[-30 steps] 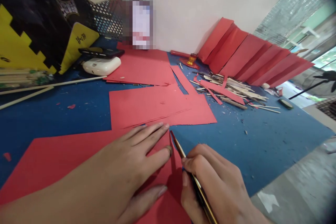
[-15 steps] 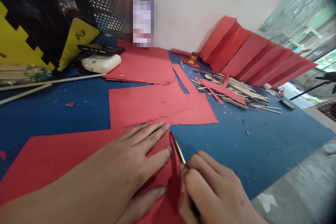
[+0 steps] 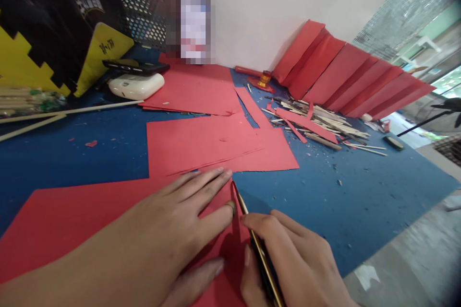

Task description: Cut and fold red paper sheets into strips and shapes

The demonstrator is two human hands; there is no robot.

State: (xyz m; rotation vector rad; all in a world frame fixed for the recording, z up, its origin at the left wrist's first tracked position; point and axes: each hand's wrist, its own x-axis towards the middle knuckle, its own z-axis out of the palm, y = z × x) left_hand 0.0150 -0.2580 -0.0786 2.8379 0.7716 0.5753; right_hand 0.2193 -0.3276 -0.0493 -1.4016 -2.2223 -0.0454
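My left hand (image 3: 187, 220) lies flat with fingers stretched over a large red paper sheet (image 3: 93, 206), pressing it to the blue table top. A ring is on one finger. My right hand (image 3: 295, 254) grips a slim utility knife (image 3: 264, 261) with a black and gold handle. Its blade points away from me and its tip touches the sheet's right edge, just right of my left fingertips. A narrow sliver of red paper stands off along the blade. Beyond my fingers lie overlapping red paper pieces (image 3: 187, 144) with thin cut lines in them.
Thin wooden sticks (image 3: 324, 122) and red paper strips are heaped at the right, before a pleated red paper stack (image 3: 353, 76). A phone (image 3: 194, 26) stands at the back. At the left are a white case (image 3: 137, 87), a dark flat device (image 3: 135, 66) and a black-yellow bag (image 3: 46, 19).
My right hand's fingers have shifted and opened a little around the utility knife, so more of its handle shows. The blade tip and my left hand have barely moved.
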